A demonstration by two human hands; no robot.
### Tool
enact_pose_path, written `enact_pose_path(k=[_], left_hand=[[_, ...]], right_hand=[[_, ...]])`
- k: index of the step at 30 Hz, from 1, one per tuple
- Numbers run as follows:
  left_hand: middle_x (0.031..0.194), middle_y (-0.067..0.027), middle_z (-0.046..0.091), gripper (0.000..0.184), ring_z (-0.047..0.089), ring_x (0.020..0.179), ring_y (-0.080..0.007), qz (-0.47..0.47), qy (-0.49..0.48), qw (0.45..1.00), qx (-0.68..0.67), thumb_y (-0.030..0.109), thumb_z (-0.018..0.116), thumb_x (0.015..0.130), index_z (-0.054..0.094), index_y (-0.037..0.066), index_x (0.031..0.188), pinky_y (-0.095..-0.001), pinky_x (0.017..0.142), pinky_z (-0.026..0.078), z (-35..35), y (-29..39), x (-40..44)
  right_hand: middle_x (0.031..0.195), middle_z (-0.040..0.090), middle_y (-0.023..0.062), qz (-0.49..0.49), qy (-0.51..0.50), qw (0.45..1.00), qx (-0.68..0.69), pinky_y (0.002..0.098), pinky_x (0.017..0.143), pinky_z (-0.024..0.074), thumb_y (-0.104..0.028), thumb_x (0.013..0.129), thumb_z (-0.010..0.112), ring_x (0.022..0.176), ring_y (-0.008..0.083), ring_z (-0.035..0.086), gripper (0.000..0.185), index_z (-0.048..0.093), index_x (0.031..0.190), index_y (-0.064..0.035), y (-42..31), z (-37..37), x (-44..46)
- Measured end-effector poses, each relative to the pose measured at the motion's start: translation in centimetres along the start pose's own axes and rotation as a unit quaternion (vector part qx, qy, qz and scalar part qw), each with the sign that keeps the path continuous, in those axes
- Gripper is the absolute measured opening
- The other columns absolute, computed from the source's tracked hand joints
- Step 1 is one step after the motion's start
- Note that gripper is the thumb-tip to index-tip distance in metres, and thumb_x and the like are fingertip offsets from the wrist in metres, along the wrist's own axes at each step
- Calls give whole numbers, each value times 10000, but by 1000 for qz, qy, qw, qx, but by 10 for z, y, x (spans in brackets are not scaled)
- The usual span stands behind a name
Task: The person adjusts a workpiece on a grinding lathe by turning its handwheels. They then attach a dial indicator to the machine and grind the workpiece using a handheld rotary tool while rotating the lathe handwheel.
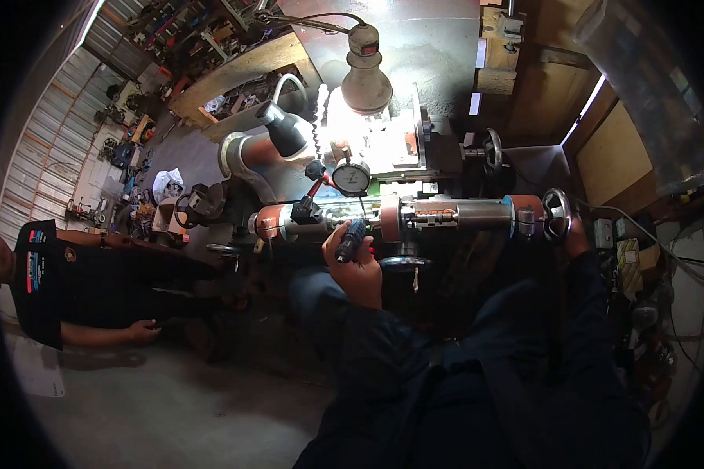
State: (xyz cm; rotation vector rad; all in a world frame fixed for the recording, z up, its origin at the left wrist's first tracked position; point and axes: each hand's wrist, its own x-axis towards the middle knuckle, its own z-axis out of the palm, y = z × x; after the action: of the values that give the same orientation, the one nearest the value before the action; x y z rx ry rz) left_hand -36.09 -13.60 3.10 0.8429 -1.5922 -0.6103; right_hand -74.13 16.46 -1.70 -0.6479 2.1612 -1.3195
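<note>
My left hand (355, 275) is closed around a tool with a blue-and-black handle (350, 241), in front of the machine's bed. The tool's far end lies among bright metal parts and I cannot make it out. Just above it, a round dial indicator (352, 178) sits on a holder with a red arm (317, 186) and a black base (306, 211). My right hand (577, 239) is at the rim of a chromed handwheel (557, 215) on the machine's right end, its fingers partly hidden in shadow.
A lit work lamp (366, 82) and a black lamp (283, 129) hang over the machine. Another handwheel (404, 263) projects at the front, below the bed. At the left stands a person in a dark shirt (78, 281). Cables (641, 227) run along the right.
</note>
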Motion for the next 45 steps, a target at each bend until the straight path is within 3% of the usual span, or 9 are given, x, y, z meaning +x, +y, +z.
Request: enact_pose_path(k=[14,20,23,29,32,35,38,42,45], left_hand=[[1063,-127,656,374,675,981,-229,-31,48,998,9,4,810,816,622,-4,1140,-356,856,570,10,14,-2],[1049,-131,634,392,666,941,-273,73,138,987,-23,88,839,824,617,11,1137,-371,835,550,12,13,-5],[1052,-128,633,389,664,956,-256,10,31,997,67,85,829,837,605,11,1146,-364,841,550,7,5,-1],[1037,-135,621,392,654,942,-281,41,133,989,-44,100,826,839,601,13,1148,-381,840,541,14,11,-8],[1032,-139,613,373,649,929,-305,-11,24,998,51,96,820,839,604,12,1132,-392,837,534,9,13,-4],[1026,-141,613,363,648,929,-315,14,88,995,45,89,816,840,600,17,1123,-398,840,530,11,15,-4],[1014,-144,617,347,651,934,-307,-60,50,997,22,87,815,838,606,19,1107,-387,841,531,14,7,-8],[1061,-143,628,344,649,979,-272,-26,73,997,-18,86,799,854,599,3,1120,-380,855,543,0,10,-2],[1088,-160,625,333,645,997,-278,19,142,989,21,82,779,868,588,-16,1122,-392,859,551,-10,13,6]], right_hand=[[977,703,43,-16,-6,1000,25,337,770,527,-191,948,658,883,132,635,252,673,1121,-9,27,-7,13],[978,716,61,-33,21,998,44,329,772,536,-193,956,637,875,134,646,246,683,1102,0,11,2,6],[996,723,74,-25,17,999,40,329,773,543,-192,970,618,880,141,657,249,685,1107,4,8,2,0],[1018,726,83,-23,4,998,53,328,782,554,-177,983,604,894,147,669,246,680,1134,3,-3,5,0],[1035,726,83,-12,-5,1000,23,326,794,556,-167,983,603,905,145,670,247,673,1150,1,3,1,-2],[1049,725,82,-19,-4,1000,23,325,801,555,-160,985,597,910,145,669,249,667,1159,4,2,1,2],[1045,724,81,-16,-8,999,41,322,806,553,-165,991,586,907,151,670,251,665,1156,6,2,2,-6],[1044,726,84,-13,5,996,87,334,814,555,-193,996,579,899,165,672,267,665,1163,-3,-16,11,-10],[1055,722,71,-54,18,997,-57,352,837,548,-223,999,587,917,172,668,286,659,1181,-14,11,1,-1]])
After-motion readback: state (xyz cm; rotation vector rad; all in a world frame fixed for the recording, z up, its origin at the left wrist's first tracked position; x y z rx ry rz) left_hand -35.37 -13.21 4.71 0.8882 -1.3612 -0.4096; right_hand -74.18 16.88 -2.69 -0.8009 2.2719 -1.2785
